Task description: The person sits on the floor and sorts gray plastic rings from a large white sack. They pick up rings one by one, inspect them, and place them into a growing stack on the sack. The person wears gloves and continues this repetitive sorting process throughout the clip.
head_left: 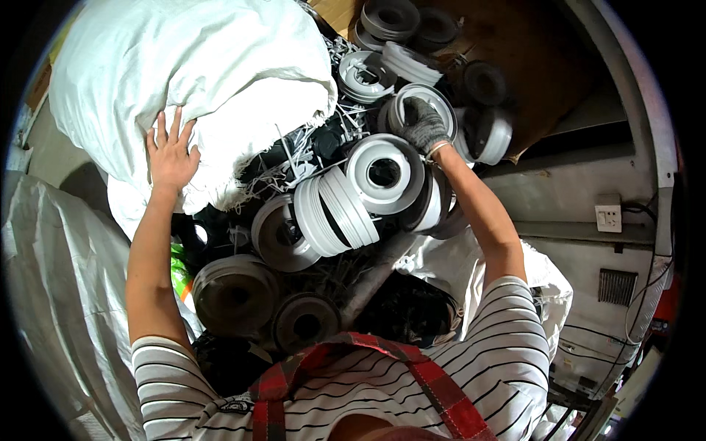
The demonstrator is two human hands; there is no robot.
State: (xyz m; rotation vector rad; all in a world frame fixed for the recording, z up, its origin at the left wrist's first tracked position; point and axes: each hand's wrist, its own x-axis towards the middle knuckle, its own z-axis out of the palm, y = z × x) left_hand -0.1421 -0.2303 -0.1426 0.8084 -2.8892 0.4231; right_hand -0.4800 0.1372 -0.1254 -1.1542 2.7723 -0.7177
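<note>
My left hand is bare and lies flat, fingers spread, on a big bulging white woven sack. My right hand wears a grey knit glove; its fingers reach into the middle of a grey-white plastic ring and curl on it, fingertips partly hidden. Just below that hand, another flanged ring faces up with a dark round hole. A ribbed stack of rings leans on its side beside it. The sack's frayed mouth lies against the heap.
Thin white plastic strips are scattered among black pieces under the rings. More rings lie at the far end by a brown board. At right stands a grey metal panel with a socket and cables. White sheeting hangs at left.
</note>
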